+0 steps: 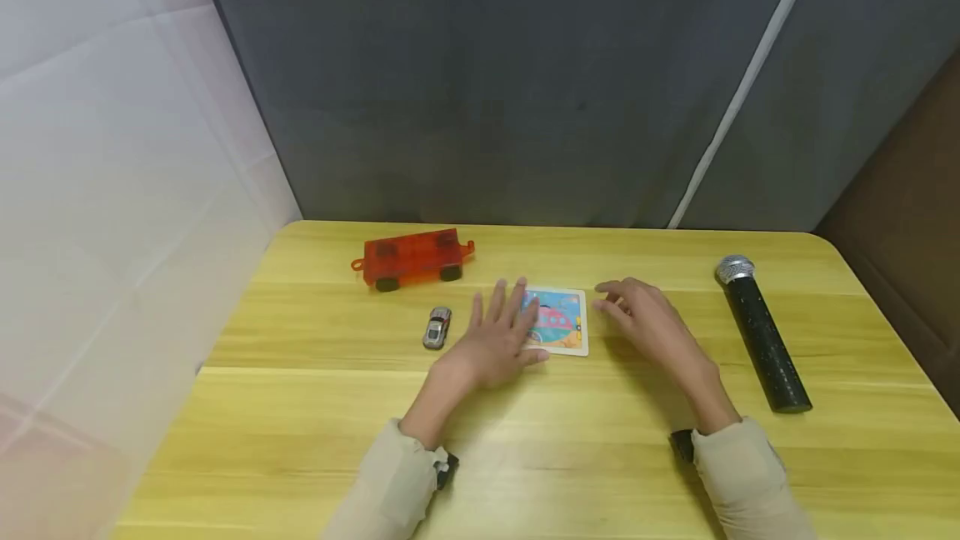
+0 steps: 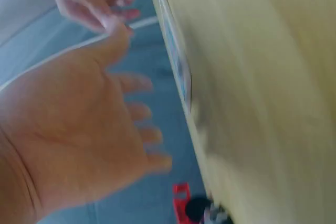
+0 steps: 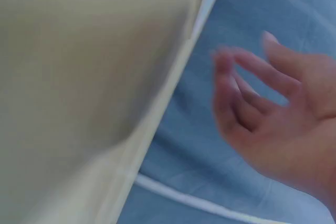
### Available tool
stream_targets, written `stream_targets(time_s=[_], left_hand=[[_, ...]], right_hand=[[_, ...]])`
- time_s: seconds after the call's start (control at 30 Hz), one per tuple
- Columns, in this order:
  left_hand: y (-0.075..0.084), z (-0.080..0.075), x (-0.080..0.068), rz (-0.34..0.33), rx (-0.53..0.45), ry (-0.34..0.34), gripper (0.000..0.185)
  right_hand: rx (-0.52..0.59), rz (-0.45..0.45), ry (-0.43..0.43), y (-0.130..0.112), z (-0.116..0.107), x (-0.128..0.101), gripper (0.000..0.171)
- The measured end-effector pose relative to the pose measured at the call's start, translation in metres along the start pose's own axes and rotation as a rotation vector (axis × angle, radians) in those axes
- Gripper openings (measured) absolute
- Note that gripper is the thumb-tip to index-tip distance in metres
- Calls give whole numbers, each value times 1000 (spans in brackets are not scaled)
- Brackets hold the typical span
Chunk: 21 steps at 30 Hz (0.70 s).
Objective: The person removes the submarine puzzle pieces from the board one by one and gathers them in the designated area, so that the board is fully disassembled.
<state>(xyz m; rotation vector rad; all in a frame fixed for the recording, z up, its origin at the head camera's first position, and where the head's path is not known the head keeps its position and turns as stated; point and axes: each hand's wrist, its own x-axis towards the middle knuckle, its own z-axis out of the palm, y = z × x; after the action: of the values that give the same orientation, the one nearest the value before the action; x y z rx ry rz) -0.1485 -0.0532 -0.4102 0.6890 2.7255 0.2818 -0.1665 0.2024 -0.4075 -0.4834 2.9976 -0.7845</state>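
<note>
A square picture card (image 1: 564, 323) with a white border lies flat on the table, showing a pink shape on blue. My left hand (image 1: 495, 348) is over its left side with the fingers straight and spread. In the left wrist view this hand (image 2: 79, 124) hovers apart from the card (image 2: 176, 51) and holds nothing. To the right of the card, my right hand (image 1: 656, 327) is raised with loosely bent fingers. The right wrist view shows nothing in the right hand (image 3: 273, 108). A small silver toy car (image 1: 437, 328) stands left of my left hand.
A red see-through toy wagon (image 1: 414, 258) with black wheels stands at the back left of the yellow wooden table (image 1: 300, 440). A black microphone (image 1: 765, 340) with a silver head lies at the right. Behind the table rises a dark grey panel (image 1: 480, 82).
</note>
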Motion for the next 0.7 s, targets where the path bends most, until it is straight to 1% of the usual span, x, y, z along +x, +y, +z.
stream_targets(time_s=[0.07,0.1,0.13,0.23,0.27,0.3,0.33,0.43,0.5,0.57,0.7], left_hand=[[6,4,3,88,-78,-57,79],[7,10,7,115,-99,-79,79],[8,16,11,125,-111,-98,79],[10,31,20,100,-108,-155,80],[11,33,22,86,-95,-166,79],[11,37,23,81,-81,-161,79],[12,36,23,77,-78,-160,78],[20,25,17,60,-33,-153,75],[24,18,12,49,-16,-152,74],[30,11,7,35,22,-157,73],[31,9,7,27,55,-147,71]], right_hand=[[14,-34,-82,-2,2,12,32],[4,-53,-127,-2,2,18,29],[-12,-72,-165,-3,4,24,27],[-54,-92,-229,-5,7,37,27],[-73,-90,-233,-5,9,40,28],[-84,-80,-233,-7,9,41,29],[-95,-69,-229,-7,10,43,30],[-135,-39,-218,-10,10,43,31],[-153,-33,-214,-11,10,43,31],[-170,-45,-210,-11,11,43,30],[-168,-63,-194,-10,11,43,27]])
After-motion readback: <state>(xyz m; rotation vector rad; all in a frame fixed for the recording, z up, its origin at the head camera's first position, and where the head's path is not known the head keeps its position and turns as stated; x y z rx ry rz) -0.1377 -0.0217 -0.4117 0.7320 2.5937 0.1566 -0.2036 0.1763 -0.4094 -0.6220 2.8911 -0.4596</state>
